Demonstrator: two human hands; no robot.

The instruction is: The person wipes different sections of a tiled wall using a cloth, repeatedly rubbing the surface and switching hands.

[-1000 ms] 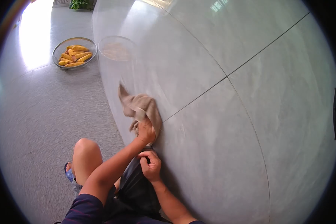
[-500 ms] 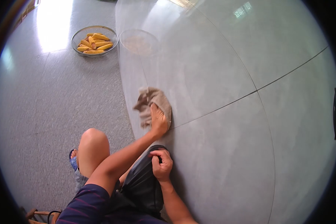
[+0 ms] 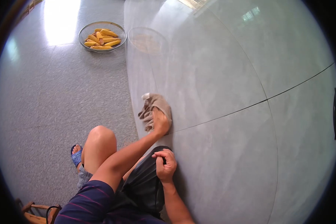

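The left hand holds a bunched cloth against the glossy wall, palm seemingly backing it for contact. The right hand, loosely curled, rests by the knee; corn bowl beyond both.

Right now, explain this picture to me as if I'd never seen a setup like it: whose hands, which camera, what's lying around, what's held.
There's no machine: these are a person's bare hands, seen from a camera worn on that person's head, looking forward and down. The left hand holds a crumpled beige cloth against a glossy grey wall. The right hand is curled over a dark-clothed knee. A clear bowl of yellow corn cobs sits on the speckled floor; the faint second bowl is its reflection.
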